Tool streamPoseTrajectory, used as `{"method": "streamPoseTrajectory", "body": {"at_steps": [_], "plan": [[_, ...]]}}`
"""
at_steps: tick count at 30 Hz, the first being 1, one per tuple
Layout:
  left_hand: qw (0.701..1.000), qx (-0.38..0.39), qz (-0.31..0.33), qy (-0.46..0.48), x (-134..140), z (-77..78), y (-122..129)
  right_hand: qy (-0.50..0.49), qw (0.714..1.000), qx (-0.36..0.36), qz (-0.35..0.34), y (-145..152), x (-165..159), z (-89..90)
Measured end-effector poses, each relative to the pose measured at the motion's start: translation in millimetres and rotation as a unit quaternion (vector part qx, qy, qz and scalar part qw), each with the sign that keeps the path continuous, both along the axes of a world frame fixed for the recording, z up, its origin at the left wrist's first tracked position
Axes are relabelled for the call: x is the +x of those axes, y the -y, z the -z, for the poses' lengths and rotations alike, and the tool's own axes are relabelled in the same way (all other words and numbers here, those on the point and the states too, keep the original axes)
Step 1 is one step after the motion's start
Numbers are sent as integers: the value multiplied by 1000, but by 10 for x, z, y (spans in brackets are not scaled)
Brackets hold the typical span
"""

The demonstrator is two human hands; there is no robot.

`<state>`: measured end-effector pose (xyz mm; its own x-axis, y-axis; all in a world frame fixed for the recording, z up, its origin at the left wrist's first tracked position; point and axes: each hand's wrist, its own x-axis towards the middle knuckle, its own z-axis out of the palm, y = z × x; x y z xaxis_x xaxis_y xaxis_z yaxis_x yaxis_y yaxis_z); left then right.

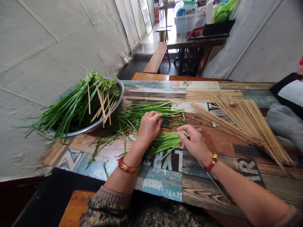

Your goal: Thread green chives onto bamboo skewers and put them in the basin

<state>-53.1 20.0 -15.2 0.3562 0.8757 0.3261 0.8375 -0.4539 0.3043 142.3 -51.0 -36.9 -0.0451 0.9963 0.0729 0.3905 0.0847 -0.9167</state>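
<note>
Green chives (163, 141) lie in a small bunch between my hands on the table. My right hand (195, 142) pinches the pale stem ends of this bunch between thumb and fingers. Over its leafy side my left hand (149, 126) is closed, fingers curled down onto the chives; its fingertips are partly hidden. Just beyond my hands spreads a loose pile of chives (146, 110). One thin bamboo skewer (219, 186) slants under my right wrist; whether my right hand holds it too I cannot tell.
A metal basin (121, 91) at the left holds more chives, with several skewered bundles on top. Many bamboo skewers (253, 123) fan out on the patterned table (161, 183) at right. Grey plastic (284, 123) lies at the right edge. Behind stand a bench (157, 56) and another table.
</note>
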Motion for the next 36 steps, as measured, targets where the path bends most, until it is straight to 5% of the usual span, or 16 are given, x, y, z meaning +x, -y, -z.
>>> {"method": "streamPoseTrajectory", "body": {"at_steps": [9,17,25,28,31,36], "plan": [[993,-18,51,-109,231,-191,-24,1,1000,30,4,-12,2,-31],[985,-2,44,-165,443,-115,-302,-2,999,49,2,-18,2,-37],[976,32,98,-193,528,-106,-255,-14,998,56,-5,-14,-5,2],[986,30,101,-132,512,-114,-252,-16,998,61,-4,-7,-5,4],[997,12,75,31,415,-136,-249,-19,998,66,1,-5,-8,-4],[968,-115,65,215,245,-164,-94,-34,997,68,21,-24,-9,-12]]}}
